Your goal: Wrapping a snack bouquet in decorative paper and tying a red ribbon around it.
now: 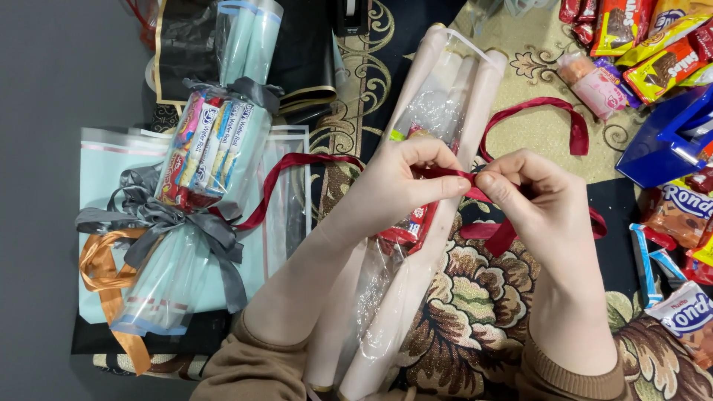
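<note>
Careful: your left hand [405, 182] and right hand [531, 186] both pinch the dark red ribbon [535, 111] around the pink wrapped snack bundle [431, 148] under them. If you pull unevenly, I think the ribbon could slip or the clear wrap could crumple.

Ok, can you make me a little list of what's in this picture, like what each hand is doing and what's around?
Left hand: pinching the dark red ribbon against the pink snack bundle
Right hand: pinching the same ribbon, close beside the left hand
Ribbon: wrapped around the middle of the bundle, ends trailing to both sides
Finished bundle: pale blue wrap, tied with a grey bow, lying to the left
Snack packets: heaped at the upper right
Blue box: right edge
Surface: patterned cloth
</note>
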